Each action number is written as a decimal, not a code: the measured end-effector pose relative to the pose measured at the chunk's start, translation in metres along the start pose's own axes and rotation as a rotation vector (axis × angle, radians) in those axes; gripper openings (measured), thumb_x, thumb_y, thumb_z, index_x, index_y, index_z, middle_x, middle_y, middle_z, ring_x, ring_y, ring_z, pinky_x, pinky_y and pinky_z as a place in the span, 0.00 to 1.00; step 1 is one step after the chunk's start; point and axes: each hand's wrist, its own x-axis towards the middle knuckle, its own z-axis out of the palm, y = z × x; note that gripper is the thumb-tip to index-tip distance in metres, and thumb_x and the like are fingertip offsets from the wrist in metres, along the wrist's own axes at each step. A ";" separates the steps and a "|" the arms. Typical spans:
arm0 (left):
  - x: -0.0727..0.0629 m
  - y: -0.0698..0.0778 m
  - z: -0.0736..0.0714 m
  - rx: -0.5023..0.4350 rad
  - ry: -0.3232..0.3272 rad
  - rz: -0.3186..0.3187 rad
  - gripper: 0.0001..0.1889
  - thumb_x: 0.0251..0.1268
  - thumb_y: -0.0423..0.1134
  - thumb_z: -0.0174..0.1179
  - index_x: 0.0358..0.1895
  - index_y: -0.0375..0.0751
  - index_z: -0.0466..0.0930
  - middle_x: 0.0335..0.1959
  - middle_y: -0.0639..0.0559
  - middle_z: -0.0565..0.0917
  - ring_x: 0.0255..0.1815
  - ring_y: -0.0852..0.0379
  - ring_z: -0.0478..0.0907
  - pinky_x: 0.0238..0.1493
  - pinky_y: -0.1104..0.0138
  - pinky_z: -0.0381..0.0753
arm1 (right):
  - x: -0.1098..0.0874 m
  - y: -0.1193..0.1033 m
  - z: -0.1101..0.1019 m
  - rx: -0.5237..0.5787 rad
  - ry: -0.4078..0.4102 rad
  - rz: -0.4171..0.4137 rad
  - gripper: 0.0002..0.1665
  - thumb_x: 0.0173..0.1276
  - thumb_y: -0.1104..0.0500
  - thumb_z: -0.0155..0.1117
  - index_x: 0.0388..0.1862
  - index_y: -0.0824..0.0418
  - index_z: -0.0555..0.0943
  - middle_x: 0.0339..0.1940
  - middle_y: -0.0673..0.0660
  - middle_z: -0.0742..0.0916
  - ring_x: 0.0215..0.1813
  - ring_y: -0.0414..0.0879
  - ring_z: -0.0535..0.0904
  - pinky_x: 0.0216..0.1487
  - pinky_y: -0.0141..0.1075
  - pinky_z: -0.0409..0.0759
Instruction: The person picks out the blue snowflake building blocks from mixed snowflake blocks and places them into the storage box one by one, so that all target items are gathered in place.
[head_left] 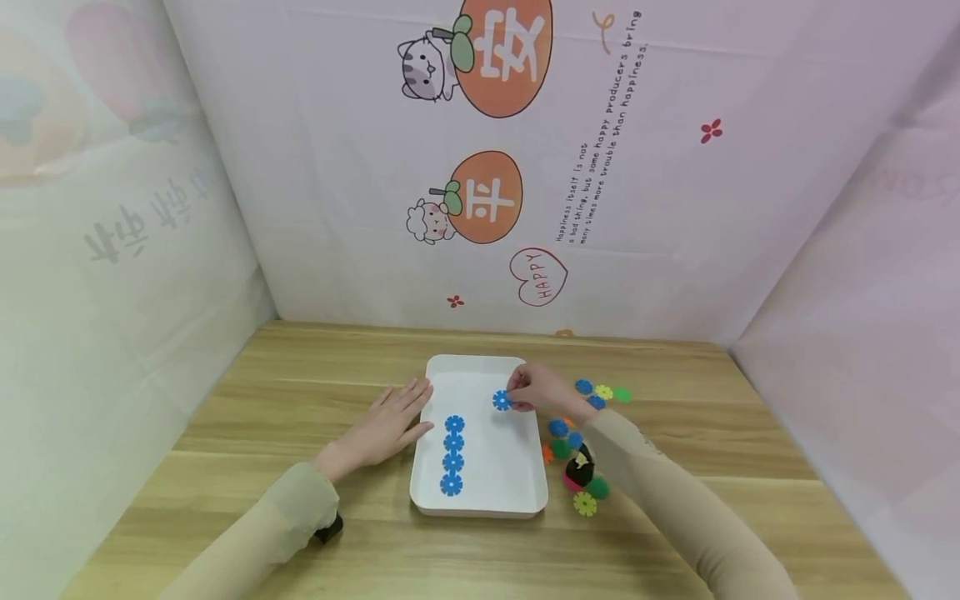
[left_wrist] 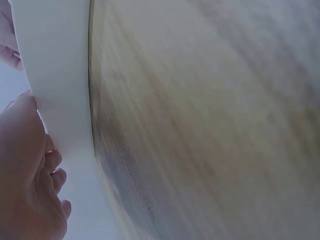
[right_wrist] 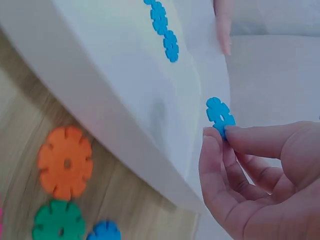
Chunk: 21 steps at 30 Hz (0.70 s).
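A white tray (head_left: 498,492) stands on the wooden table. Inside it, toward the left, a column of several blue snowflake discs (head_left: 453,462) runs front to back. My right hand (head_left: 531,388) pinches one more blue snowflake disc (right_wrist: 218,113) between thumb and index finger, over the tray's back right part. My left hand (head_left: 390,423) lies with fingers spread at the tray's left edge, the fingertips right at the rim; in the left wrist view the hand (left_wrist: 30,175) shows beside the white tray wall (left_wrist: 60,75).
Right of the tray, loose discs lie on the table: an orange disc (right_wrist: 65,162), a green disc (right_wrist: 59,222), a yellow-green disc (head_left: 585,503) and several others. A dark round object (head_left: 580,469) sits among them. Printed cloth walls (head_left: 337,208) enclose the table.
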 end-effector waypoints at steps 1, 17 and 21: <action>0.000 0.000 0.000 -0.003 -0.002 -0.001 0.36 0.79 0.58 0.42 0.79 0.40 0.49 0.81 0.44 0.52 0.82 0.43 0.49 0.79 0.40 0.49 | 0.004 -0.002 0.004 -0.002 -0.001 0.003 0.05 0.69 0.64 0.64 0.39 0.67 0.79 0.33 0.59 0.86 0.33 0.46 0.85 0.41 0.39 0.88; 0.000 0.000 -0.001 0.005 -0.026 -0.022 0.36 0.79 0.58 0.41 0.80 0.42 0.49 0.82 0.46 0.51 0.83 0.43 0.49 0.80 0.41 0.48 | 0.045 -0.022 0.054 -0.061 0.029 0.042 0.04 0.67 0.64 0.66 0.37 0.66 0.81 0.32 0.56 0.84 0.29 0.43 0.81 0.35 0.31 0.86; 0.001 -0.001 0.000 0.003 -0.020 -0.025 0.36 0.79 0.59 0.41 0.80 0.42 0.49 0.82 0.46 0.51 0.83 0.44 0.49 0.80 0.42 0.48 | 0.051 -0.026 0.058 -0.085 0.034 0.037 0.05 0.67 0.64 0.67 0.37 0.66 0.82 0.31 0.57 0.85 0.28 0.43 0.82 0.35 0.31 0.86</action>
